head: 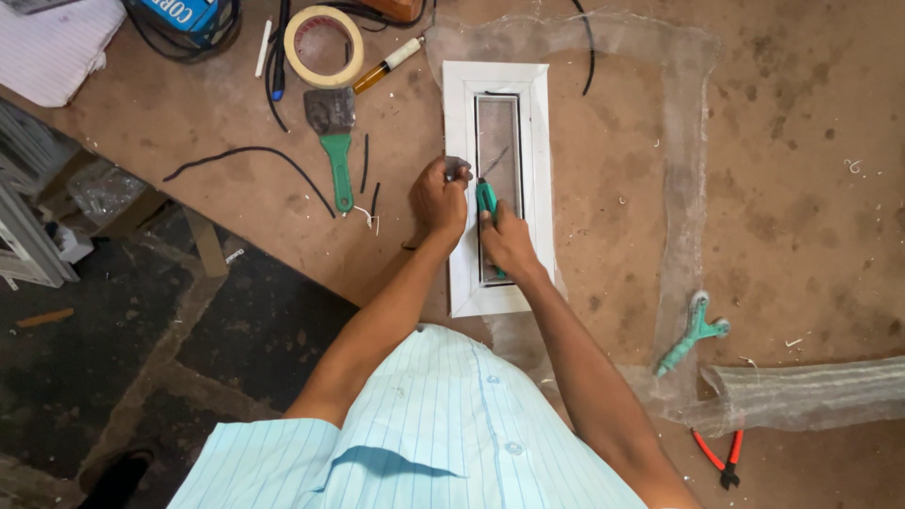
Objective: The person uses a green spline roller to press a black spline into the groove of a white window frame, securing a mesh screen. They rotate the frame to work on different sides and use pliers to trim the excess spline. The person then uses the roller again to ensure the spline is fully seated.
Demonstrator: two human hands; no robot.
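A small white rectangular frame [462, 113] lies on the brown table over a sheet of clear mesh [683, 160]. My right hand [507, 240] grips a green-handled knife [486, 198] with its blade along the frame's inner left edge. My left hand [439, 200] rests on the frame's left side and pinches a loose strip of mesh [459, 170] between its fingers.
Left of the frame lie a green-handled scraper [332, 141], a roll of tape [323, 45], a tube [387, 62] and black rubber cord [255, 160]. A green tool [691, 335], a roll of mesh [811, 394] and red pliers [718, 454] lie at the right. The table's edge runs diagonally at the left.
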